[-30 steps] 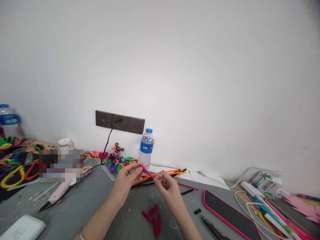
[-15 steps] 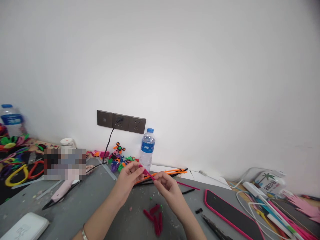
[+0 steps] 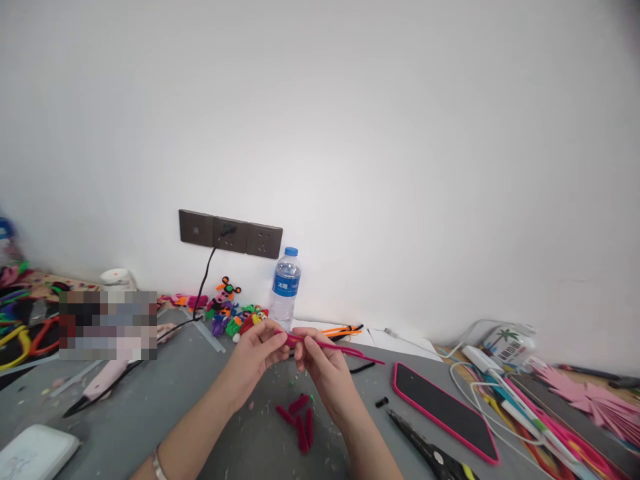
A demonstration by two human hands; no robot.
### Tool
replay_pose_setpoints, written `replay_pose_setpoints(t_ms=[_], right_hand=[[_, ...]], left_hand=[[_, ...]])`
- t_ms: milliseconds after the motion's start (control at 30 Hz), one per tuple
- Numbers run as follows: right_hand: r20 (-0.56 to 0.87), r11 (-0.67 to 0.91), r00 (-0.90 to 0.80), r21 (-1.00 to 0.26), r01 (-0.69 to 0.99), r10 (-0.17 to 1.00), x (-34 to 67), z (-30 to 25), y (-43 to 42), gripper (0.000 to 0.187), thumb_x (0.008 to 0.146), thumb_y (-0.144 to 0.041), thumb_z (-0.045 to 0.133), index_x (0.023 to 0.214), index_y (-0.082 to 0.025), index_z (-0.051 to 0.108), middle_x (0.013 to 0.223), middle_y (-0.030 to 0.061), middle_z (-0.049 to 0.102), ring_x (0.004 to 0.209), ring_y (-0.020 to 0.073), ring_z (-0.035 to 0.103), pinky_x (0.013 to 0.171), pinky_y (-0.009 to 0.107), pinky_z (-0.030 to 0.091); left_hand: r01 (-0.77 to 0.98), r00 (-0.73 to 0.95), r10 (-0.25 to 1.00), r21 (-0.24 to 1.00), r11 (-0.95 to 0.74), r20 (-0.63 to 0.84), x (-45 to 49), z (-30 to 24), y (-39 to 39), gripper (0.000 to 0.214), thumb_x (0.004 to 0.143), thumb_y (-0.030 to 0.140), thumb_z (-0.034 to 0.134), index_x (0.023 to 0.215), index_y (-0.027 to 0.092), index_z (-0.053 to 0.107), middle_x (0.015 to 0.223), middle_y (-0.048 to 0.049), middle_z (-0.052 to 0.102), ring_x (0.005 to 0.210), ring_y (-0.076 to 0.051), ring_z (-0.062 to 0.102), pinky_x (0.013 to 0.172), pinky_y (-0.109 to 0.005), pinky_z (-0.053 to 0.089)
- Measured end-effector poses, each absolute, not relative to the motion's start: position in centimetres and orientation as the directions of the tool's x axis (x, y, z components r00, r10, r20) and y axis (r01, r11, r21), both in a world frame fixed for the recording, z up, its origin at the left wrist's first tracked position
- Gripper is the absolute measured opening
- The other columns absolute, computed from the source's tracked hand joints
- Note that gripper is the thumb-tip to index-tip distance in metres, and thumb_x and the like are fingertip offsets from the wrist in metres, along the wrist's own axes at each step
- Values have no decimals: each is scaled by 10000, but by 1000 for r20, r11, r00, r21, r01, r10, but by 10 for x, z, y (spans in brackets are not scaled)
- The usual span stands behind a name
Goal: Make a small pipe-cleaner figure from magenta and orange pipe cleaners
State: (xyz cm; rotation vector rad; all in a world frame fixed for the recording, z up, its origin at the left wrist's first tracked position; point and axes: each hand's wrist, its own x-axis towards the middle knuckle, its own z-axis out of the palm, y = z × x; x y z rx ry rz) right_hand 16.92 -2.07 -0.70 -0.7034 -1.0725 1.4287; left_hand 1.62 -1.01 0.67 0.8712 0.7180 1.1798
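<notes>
Between both hands runs a magenta pipe cleaner [image 3: 341, 348], level above the grey tabletop [image 3: 240, 427]. My left hand [image 3: 260, 353] pinches its left end between thumb and fingers. Close beside it, my right hand [image 3: 323, 367] is closed on the same pipe cleaner, whose free length sticks out to the right past the knuckles. Several short magenta pipe-cleaner pieces [image 3: 301, 430] lie in a loose cluster on the table below the hands. Orange pipe cleaners [image 3: 345, 331] and a black one [image 3: 363, 367] lie behind the right hand.
At right lie a pink-rimmed phone [image 3: 445, 413], black scissors [image 3: 423, 443] and a white cable [image 3: 487, 417]. A water bottle [image 3: 287, 287] and colourful pipe-cleaner figures [image 3: 225, 300] stand by the wall. A pink glue gun [image 3: 107, 377] and a white box [image 3: 37, 453] occupy the left.
My right hand has come closer to my left hand and turned. The pipe cleaner is now nearly level, its length showing beyond the right hand. The view has shifted slightly right.
</notes>
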Motion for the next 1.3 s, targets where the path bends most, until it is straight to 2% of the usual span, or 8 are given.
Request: replay_pose_setpoints(t_ms=[200, 300, 400, 533, 667, 800, 1067, 1300], right_hand=[[55, 93, 105, -911, -402, 993, 180, -20, -6, 397, 653, -523, 755, 777, -148, 706, 622, 9, 603, 561, 126, 492, 555, 257, 345], [-21, 70, 194, -890, -450, 981, 185, -19, -3, 420, 565, -529, 799, 712, -155, 680, 567, -3, 586, 532, 125, 484, 523, 253, 327], [-34, 57, 180, -879, -473, 983, 186, -16, -4, 399, 524, -474, 839, 677, -164, 639, 567, -15, 582, 520, 112, 472, 520, 243, 326], [-39, 19, 113, -884, -467, 993, 187, -12, -8, 375, 543, -408, 847, 743, -157, 654, 646, 4, 618, 602, 135, 533, 581, 250, 369], [-15, 33, 108, -901, -432, 994, 187, -11, -10, 360, 589, -410, 823, 789, -143, 691, 666, 15, 619, 629, 140, 519, 597, 256, 365], [50, 85, 100, -920, -382, 994, 184, -12, -9, 313, 628, -403, 798, 787, -150, 704, 628, -1, 582, 605, 132, 474, 582, 260, 345], [172, 184, 66, -939, -292, 983, 174, -19, -9, 250, 649, -352, 791, 746, -185, 632, 721, 0, 598, 674, 155, 531, 640, 272, 409], [197, 179, -51, -952, -247, 979, 175, -27, -5, 266, 697, -394, 762, 746, -179, 614, 724, 20, 629, 716, 183, 577, 692, 293, 430]], left_hand=[[-23, 291, 955, 998, -55, 59, 20, -14, -4, 243, 716, 372, 705, 774, 159, 606, 620, 12, 625, 533, -110, 543, 517, -210, 446], [224, 411, 912, 968, -114, 12, 23, -19, -6, 193, 742, 333, 644, 780, 144, 642, 622, -5, 638, 519, -121, 527, 483, -212, 392], [347, 476, 879, 921, -178, -10, 26, -20, -9, 159, 723, 288, 643, 754, 137, 679, 613, -8, 643, 563, -137, 547, 528, -218, 387], [297, 445, 895, 937, -184, 35, 26, -20, -9, 204, 748, 306, 623, 839, 154, 724, 684, -20, 665, 587, -148, 556, 558, -229, 412], [116, 257, 955, 976, -183, 148, 21, -16, -4, 253, 748, 318, 648, 965, 193, 681, 706, 5, 614, 601, -160, 592, 575, -237, 443], [161, 109, 954, 942, -295, 280, 16, -10, -2, 127, 701, 279, 702, 763, 204, 619, 612, 47, 553, 518, -124, 518, 504, -200, 372], [214, 101, 947, 923, -321, 306, 19, -7, -5, 201, 681, 233, 707, 873, 209, 654, 726, -18, 676, 656, -182, 617, 551, -221, 431], [286, 132, 919, 874, -393, 370, 18, -1, -7, 44, 707, 227, 689, 749, 214, 695, 723, -19, 682, 618, -170, 586, 526, -216, 395]])
